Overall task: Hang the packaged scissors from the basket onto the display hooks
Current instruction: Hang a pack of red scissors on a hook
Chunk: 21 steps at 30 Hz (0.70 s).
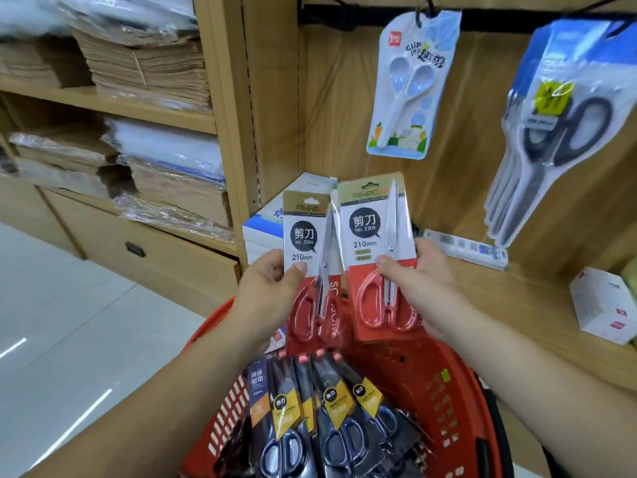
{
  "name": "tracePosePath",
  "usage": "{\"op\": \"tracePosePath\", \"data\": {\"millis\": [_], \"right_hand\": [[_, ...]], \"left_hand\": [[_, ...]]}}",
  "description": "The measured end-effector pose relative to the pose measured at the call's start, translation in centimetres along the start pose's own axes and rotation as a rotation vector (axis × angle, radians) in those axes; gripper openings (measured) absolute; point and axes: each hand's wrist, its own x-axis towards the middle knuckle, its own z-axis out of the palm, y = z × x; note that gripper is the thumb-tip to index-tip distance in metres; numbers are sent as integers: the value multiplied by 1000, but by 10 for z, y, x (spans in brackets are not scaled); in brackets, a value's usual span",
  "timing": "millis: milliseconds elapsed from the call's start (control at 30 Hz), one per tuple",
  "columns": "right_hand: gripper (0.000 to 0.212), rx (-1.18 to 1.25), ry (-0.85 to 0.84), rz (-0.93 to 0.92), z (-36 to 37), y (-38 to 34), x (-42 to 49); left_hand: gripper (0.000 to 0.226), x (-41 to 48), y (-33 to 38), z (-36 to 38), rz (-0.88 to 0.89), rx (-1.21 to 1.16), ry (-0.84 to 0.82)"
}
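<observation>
Got 1 red-handled pack in each hand here. The left hand [272, 288] pinches its pack [305, 236], thumb on the front and fingers curled behind. The right hand [422, 284] grips the other pack [365, 222] the same way. Both grips sit low on the card, so the hang holes stand clear above the fingertips, free for a hook I guess. The display hooks [428, 8] are well above the fingers. The basket [431, 374] of dark packs [331, 401] sits below them.
</observation>
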Motion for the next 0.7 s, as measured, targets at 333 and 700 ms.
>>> {"op": "tracePosePath", "data": {"millis": [333, 700], "right_hand": [[53, -81, 44, -427, 7, -92, -5], [66, -76, 36, -544, 17, -131, 51]], "left_hand": [[24, 10, 45, -17, 192, 15, 247], [53, 87, 158, -16, 473, 187, 283]]}}
